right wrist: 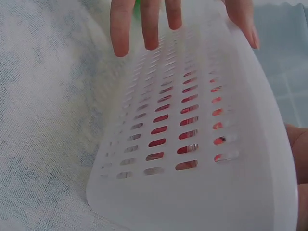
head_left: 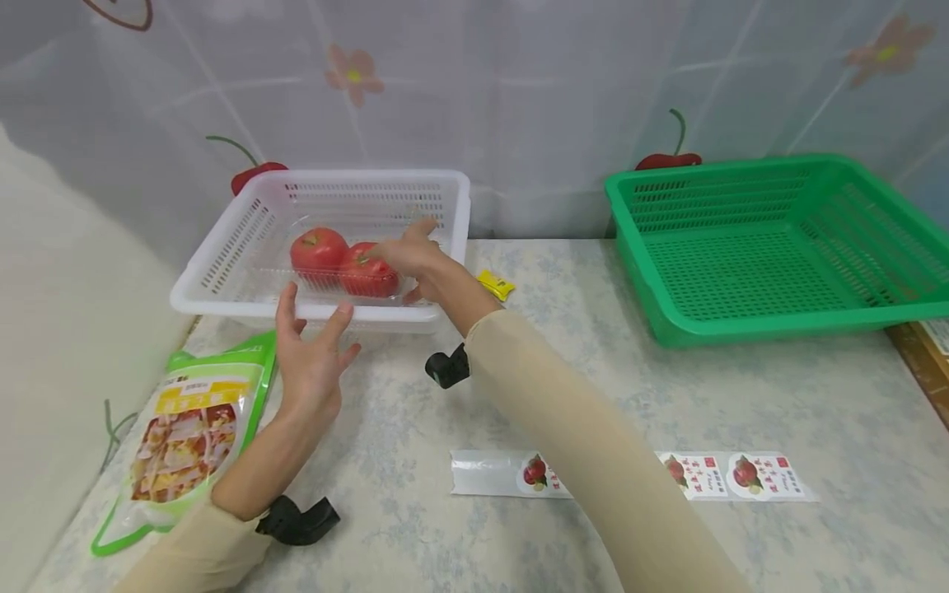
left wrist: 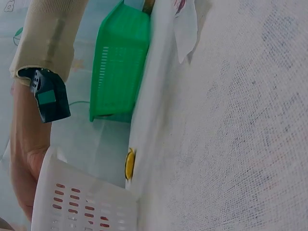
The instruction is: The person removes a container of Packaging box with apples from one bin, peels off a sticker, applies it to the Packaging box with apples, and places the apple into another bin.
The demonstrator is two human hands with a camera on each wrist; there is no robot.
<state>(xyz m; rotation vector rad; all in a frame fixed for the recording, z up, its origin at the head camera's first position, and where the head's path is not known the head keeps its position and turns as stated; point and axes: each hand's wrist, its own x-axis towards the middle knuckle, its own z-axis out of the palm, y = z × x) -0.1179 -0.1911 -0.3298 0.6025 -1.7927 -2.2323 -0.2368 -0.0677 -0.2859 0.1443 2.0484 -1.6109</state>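
Two round red fruits (head_left: 319, 254) lie in a clear plastic container inside a white basket (head_left: 194, 288). My right hand (head_left: 415, 254) reaches over the front rim, fingers spread, overlapping the right-hand fruit. The left hand (head_left: 307, 358) is at the front of the basket with its fingers apart and nothing between them. In the right wrist view, the left fingers (right wrist: 150, 29) point along the slotted front wall, red showing through the slots. The left wrist view has the right hand (left wrist: 38, 161) partly hidden behind the basket.
A green basket (head_left: 712, 325) stands at the right. A green-edged food bag (head_left: 189, 445) lies at the left. Behind my right forearm is a small yellow packet (head_left: 495, 285). A strip of fruit-printed labels (head_left: 767, 478) lies in front. A patterned curtain (head_left: 541, 123) hangs behind.
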